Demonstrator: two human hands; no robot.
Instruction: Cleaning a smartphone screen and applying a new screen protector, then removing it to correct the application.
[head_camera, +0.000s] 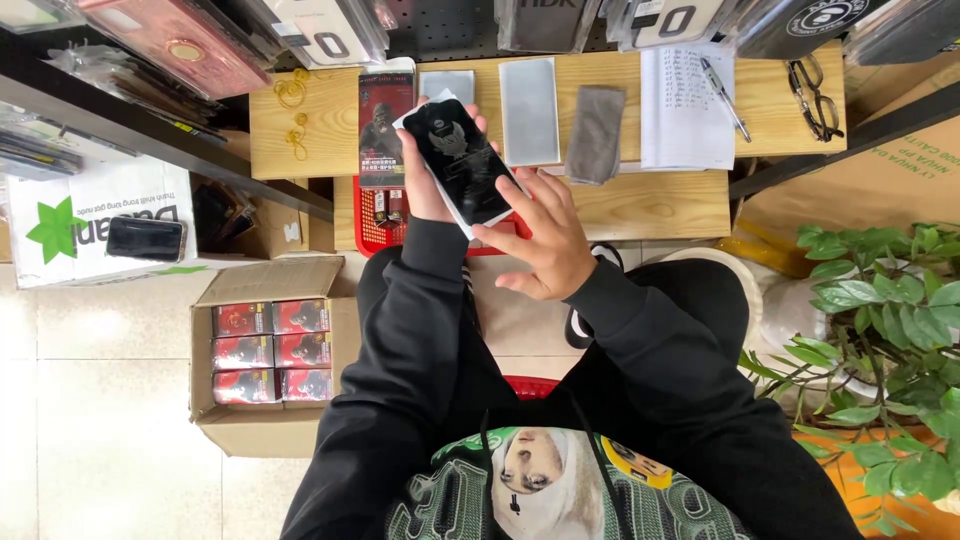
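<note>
My left hand (425, 190) grips a flat black glass sheet on a white backing (460, 160), tilted, held above the wooden bench. My right hand (540, 235) rests its fingers on the sheet's lower right edge. Right behind the sheet lies a dark printed package (383, 115) on the wooden bench (650, 205). Both arms wear black sleeves.
On the bench lie a silvery flat panel (529, 110), a grey cloth (595, 133), a notepad with a pen (685, 105), glasses (815, 95) and rubber bands (293, 95). An open cardboard box of red packages (270, 350) sits on the floor at left. A leafy plant (880, 320) stands at right.
</note>
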